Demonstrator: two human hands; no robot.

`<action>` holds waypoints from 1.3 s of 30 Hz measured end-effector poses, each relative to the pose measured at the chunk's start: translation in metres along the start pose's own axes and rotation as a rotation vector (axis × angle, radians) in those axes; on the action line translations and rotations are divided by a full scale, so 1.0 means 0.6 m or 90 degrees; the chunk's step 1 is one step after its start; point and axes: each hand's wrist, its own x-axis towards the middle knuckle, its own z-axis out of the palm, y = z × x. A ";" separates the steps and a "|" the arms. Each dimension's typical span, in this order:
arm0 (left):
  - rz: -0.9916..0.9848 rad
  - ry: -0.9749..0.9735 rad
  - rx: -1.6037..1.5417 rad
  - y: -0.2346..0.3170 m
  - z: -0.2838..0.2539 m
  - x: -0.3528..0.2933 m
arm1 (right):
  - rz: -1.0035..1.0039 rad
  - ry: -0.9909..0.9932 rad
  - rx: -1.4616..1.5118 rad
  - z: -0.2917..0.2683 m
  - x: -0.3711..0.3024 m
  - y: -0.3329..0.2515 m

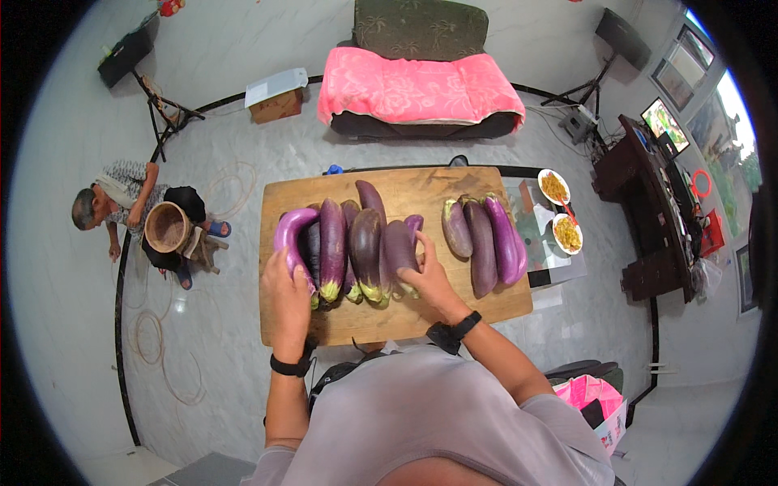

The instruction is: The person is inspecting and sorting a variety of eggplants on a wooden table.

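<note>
Several eggplants lie in a close row on a wooden board [356, 328]. At the left end, my left hand [288, 293] is closed around the lower part of a curved bright-purple eggplant [292, 227]. My right hand [436, 279] grips a dark eggplant [399, 247] at the row's right end, thumb on its near side and fingers along its right. Between my hands lie a long dark-purple eggplant [331, 243] and a thicker dark eggplant [365, 247], green stem ends toward me. Apart on the right is a group of 3: a short eggplant [457, 229], a long dark one [481, 251] and a bright-purple one [506, 243].
Two bowls of food [554, 187] stand on a glass-topped table [527, 211] right of the board. A person [134, 194] sits at the left with a round basket [168, 227]. Beyond are a pink-covered sofa [421, 85] and a dark desk [640, 186].
</note>
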 end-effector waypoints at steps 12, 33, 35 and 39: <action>0.431 -0.246 -0.049 0.181 0.050 -0.018 | 0.116 -0.324 0.472 -0.122 -0.058 -0.062; 0.184 -0.253 -0.026 0.179 0.239 -0.057 | -0.182 0.259 -0.536 -0.047 0.011 0.096; 0.163 -0.291 0.030 0.186 0.227 -0.064 | -0.165 0.257 -0.592 -0.041 0.013 0.089; 0.129 -0.304 0.187 0.163 0.260 -0.078 | -0.092 0.258 -0.665 -0.040 0.012 0.094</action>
